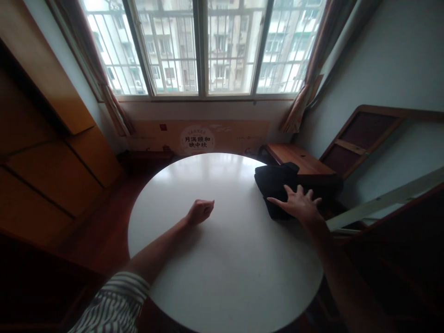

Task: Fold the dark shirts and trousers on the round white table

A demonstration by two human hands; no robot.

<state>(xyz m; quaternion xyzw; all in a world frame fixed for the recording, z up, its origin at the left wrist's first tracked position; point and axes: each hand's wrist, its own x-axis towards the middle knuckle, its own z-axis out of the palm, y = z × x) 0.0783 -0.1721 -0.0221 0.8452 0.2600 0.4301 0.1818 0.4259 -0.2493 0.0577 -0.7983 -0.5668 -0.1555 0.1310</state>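
Note:
A folded bundle of black cloth (272,180), perhaps a garment, lies near the right edge of the round white table (229,277). Over its right side is my right hand (298,202), fingers spread wide and thumb pointing left. Whether the fingertips touch the cloth I cannot tell. My left hand (200,211) is closed in a fist at the middle of the table, apart from the cloth, and nothing shows in it. A striped sleeve (114,300) is pushed up the left forearm.
Beyond the table's right edge stand a low wooden table (298,157) and a wooden frame with dark panels (364,132). A printed banner (225,134) hangs under the barred window (225,51). Wooden cabinets (58,171) line the left side.

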